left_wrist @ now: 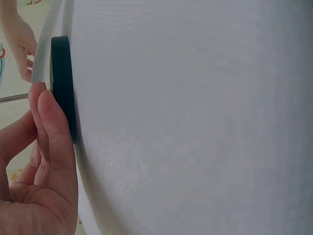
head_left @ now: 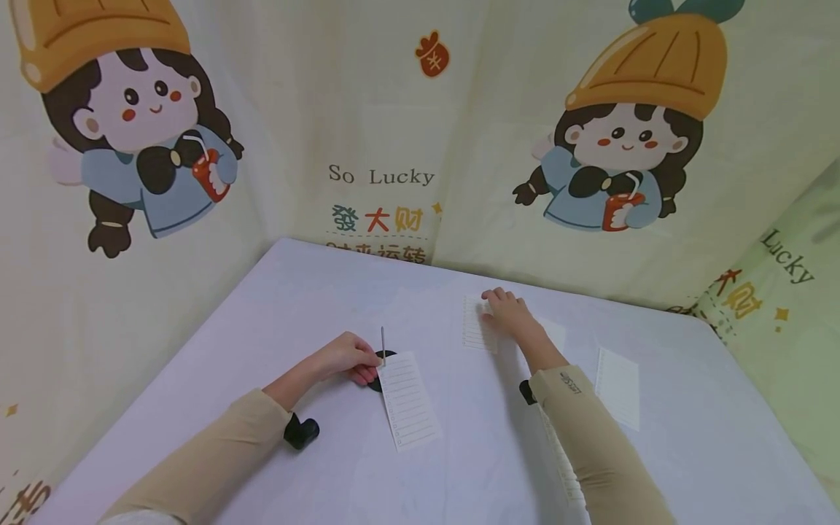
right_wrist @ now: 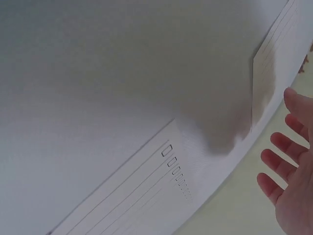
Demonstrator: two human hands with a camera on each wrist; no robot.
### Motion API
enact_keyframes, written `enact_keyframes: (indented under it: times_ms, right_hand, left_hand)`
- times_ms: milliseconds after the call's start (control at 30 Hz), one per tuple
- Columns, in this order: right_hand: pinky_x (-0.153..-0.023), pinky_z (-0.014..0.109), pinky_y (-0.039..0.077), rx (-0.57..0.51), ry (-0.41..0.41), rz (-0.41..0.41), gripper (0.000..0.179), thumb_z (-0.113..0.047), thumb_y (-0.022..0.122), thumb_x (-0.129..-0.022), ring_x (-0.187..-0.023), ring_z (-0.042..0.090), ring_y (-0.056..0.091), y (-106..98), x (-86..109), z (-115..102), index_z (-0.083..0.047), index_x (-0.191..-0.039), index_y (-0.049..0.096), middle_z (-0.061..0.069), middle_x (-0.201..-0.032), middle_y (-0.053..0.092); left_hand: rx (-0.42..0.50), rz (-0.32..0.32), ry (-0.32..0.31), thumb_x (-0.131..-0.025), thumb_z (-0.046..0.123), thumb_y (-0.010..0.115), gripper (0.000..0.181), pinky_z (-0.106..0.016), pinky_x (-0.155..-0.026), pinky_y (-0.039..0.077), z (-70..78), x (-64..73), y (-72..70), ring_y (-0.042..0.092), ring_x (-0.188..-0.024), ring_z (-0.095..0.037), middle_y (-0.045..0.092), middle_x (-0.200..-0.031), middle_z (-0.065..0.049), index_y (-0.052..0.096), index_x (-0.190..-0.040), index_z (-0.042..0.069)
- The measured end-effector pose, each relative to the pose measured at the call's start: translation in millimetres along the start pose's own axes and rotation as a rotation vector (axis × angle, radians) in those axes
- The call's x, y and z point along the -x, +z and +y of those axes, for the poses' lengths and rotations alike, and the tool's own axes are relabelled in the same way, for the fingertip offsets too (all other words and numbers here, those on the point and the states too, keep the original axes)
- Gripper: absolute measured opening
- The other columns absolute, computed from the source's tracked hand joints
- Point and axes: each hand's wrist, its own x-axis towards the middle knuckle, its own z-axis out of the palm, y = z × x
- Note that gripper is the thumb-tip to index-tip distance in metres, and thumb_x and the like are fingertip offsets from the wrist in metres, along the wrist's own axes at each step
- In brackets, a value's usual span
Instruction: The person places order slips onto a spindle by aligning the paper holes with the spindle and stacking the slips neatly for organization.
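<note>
My left hand [head_left: 344, 357] pinches the top left corner of a lined checklist sheet [head_left: 410, 408] between thumb and fingers. That corner is right at the thin metal rod of a paper spike [head_left: 383, 341], which stands upright on a round dark base [left_wrist: 62, 83]. The rest of the sheet slants toward me over the table. Farther back, my right hand [head_left: 512, 317] hovers with fingers apart and holds nothing. Below its fingertips is a second lined sheet [head_left: 479, 332], partly hidden by the hand in the head view.
To the right lies a pale sheet [head_left: 618, 390], and another sheet [head_left: 554, 334] shows behind my right wrist. A further lined sheet [head_left: 569, 477] is partly under my right forearm. The white table [head_left: 328, 284] ends at a printed curtain [head_left: 499, 182].
</note>
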Motion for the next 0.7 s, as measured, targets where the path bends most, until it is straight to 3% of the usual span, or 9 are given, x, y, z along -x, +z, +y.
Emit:
enact_keyframes:
  times_ms: [400, 700]
  right_hand:
    - [-0.101, 0.054, 0.022, 0.115, 0.119, -0.068, 0.049, -0.027, 0.045, -0.097, -0.125, 0.037, 0.029, 4, -20.2, 3, -0.004, -0.138, 0.031, 0.018, -0.137, 0.032]
    - [-0.103, 0.056, 0.015, 0.09, 0.18, -0.107, 0.051, -0.03, 0.046, -0.096, -0.126, 0.036, 0.027, 9, -27.9, 3, -0.006, -0.139, 0.032, 0.017, -0.138, 0.032]
  left_hand:
    - [-0.028, 0.009, 0.005, -0.085, 0.009, 0.063, 0.013, -0.025, -0.055, 0.053, -3.8, -1.9, -1.0, 0.059, -0.055, -0.011, 0.063, -0.066, -0.006, 0.065, -0.084, -0.004]
    - [-0.03, 0.022, -0.013, -0.085, 0.008, 0.063, 0.012, -0.025, -0.054, 0.053, -0.2, -1.9, 0.9, 0.059, -0.054, -0.011, 0.062, -0.065, -0.007, 0.065, -0.083, -0.004]
